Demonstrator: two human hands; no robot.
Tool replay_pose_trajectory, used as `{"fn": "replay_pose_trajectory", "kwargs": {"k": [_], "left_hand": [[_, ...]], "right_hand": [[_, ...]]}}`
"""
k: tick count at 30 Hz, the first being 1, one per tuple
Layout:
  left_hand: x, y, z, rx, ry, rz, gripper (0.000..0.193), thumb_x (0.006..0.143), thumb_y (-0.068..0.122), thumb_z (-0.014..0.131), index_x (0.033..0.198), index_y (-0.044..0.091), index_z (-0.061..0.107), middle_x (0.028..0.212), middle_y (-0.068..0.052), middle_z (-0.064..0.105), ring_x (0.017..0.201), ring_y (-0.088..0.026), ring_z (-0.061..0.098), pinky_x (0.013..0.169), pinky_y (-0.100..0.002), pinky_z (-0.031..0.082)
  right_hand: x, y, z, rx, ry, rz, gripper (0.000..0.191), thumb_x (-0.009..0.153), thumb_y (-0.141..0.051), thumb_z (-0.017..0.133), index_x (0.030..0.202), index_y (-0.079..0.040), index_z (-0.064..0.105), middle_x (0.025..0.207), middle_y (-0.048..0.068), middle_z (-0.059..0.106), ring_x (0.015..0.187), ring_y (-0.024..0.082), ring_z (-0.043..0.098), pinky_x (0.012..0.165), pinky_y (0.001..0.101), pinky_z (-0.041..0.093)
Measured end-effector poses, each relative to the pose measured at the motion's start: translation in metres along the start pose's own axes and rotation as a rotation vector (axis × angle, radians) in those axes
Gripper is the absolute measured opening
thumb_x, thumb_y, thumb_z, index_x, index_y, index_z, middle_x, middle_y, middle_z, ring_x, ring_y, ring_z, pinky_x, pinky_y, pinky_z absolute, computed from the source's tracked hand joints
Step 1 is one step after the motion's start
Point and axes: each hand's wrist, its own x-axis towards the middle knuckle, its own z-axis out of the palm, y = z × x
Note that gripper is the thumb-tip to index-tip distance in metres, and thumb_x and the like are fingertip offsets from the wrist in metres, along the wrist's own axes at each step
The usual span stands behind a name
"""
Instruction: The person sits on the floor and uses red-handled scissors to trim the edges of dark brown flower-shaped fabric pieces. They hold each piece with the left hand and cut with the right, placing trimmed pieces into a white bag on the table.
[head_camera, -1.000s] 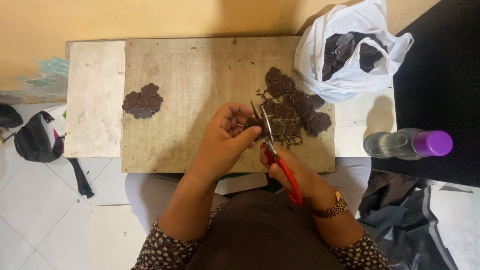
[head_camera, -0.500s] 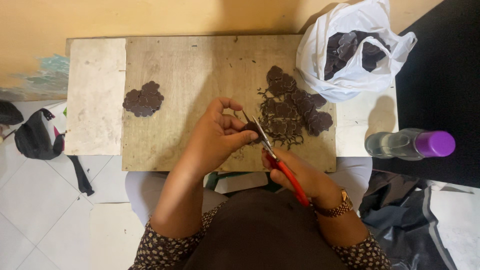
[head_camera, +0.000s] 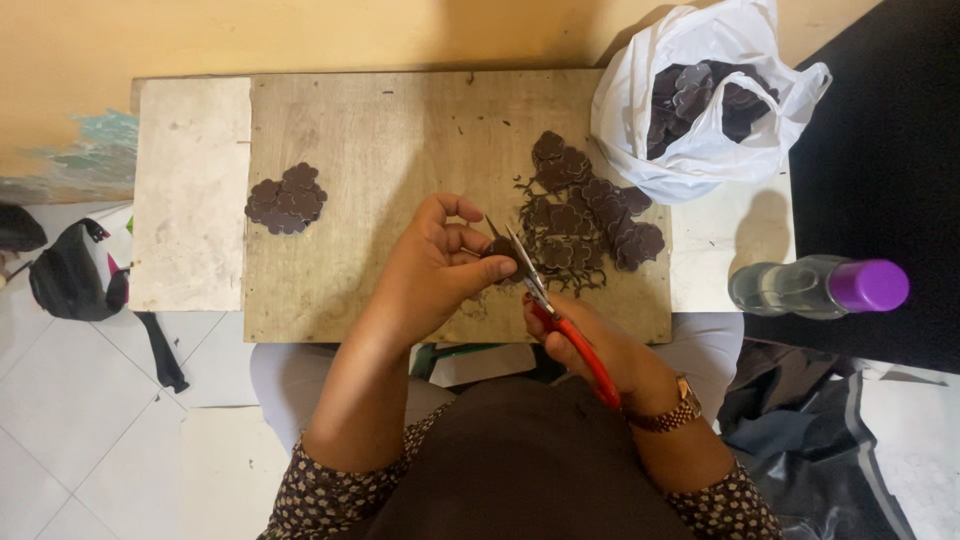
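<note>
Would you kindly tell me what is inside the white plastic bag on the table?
The white plastic bag holds dark brown scalloped cut-out pieces, visible through its open mouth. How deep the pile goes is hidden by the bag's walls.

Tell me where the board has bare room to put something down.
The board is bare between the small pile and the left hand, also along its top edge. It is crowded right of the scissors, around the big pile.
</note>
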Motion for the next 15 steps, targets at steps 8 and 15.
{"fn": "replay_pose_trajectory", "kwargs": {"k": [8,15], "left_hand": [[0.002,-0.012,0.003,-0.120,-0.008,0.055,0.046,0.086,0.001,0.080,0.120,0.004,0.049,0.091,-0.004,0.067,0.073,-0.006,0.064,0.059,-0.019,0.049],[0.006,-0.024,0.017,-0.235,-0.022,0.019,0.023,0.089,0.001,0.076,0.108,0.003,0.061,0.091,-0.006,0.071,0.073,-0.009,0.062,0.064,-0.023,0.050]], "right_hand": [[0.001,0.000,0.003,0.048,0.043,0.066,0.065,0.096,-0.072,0.050,0.103,-0.007,0.051,0.086,-0.001,0.046,0.077,0.011,0.044,0.064,0.0255,0.042],[0.000,-0.004,0.009,0.093,0.060,-0.040,0.071,0.100,-0.074,0.044,0.117,-0.006,0.050,0.098,0.001,0.047,0.085,0.012,0.047,0.074,0.0262,0.045]]}}
